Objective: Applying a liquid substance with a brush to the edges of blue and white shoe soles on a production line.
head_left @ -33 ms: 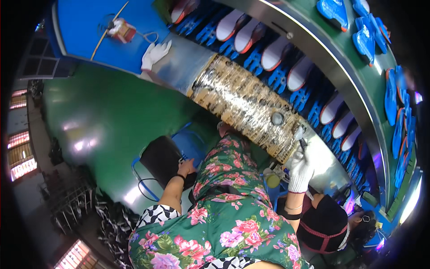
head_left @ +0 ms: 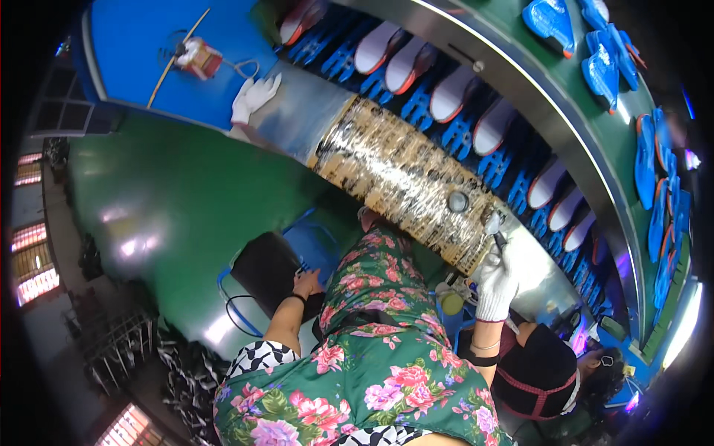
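My right hand [head_left: 497,281], in a white knit glove, is closed round the dark handle of a brush [head_left: 493,224]. The brush's pale head is over the near right end of a patterned tan board or sheet [head_left: 394,167] with a shiny, smeared surface. Just left of the brush sits a small round grey cup or lid [head_left: 458,201]. My left hand [head_left: 305,283] is bare and low on the left, its fingers curled at the edge of a black-covered chair [head_left: 264,267] with a blue frame.
Beyond the board, white-and-red shoe soles [head_left: 451,99] stand in a row on blue holders. A green conveyor [head_left: 513,56] carries blue shoe pieces [head_left: 601,70]. Another person [head_left: 539,364] sits at right. An empty-looking white glove [head_left: 256,97] lies at the far left of the bench.
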### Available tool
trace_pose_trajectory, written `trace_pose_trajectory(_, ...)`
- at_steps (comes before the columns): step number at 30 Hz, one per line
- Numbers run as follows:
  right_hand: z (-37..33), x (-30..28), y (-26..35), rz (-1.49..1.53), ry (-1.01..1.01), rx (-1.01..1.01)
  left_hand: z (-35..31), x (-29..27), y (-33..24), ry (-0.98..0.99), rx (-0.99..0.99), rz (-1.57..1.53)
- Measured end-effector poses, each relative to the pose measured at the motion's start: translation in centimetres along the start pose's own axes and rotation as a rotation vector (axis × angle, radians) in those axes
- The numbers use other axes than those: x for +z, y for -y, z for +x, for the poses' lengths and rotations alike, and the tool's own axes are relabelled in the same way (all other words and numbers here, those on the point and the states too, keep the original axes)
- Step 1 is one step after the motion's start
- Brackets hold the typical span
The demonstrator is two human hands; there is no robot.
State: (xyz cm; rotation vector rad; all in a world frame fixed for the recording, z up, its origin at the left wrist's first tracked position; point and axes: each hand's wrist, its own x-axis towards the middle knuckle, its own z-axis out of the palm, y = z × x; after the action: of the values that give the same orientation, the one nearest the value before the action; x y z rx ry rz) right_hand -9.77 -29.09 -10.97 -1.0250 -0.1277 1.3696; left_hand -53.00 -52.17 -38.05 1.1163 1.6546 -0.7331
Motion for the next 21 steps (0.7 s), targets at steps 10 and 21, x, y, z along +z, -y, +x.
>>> trace_pose_trajectory(10,-0.1,3.8,-2.4,0.156,0.014,-0.075,2.0,-3.2,2.4,0.025,0.07,0.304)
trace_pose_trajectory(21,-3.4,2.1,-3.4,0.097,0.092,-0.053,4.1,0.7,4.0,-0.127,0.187,0.732)
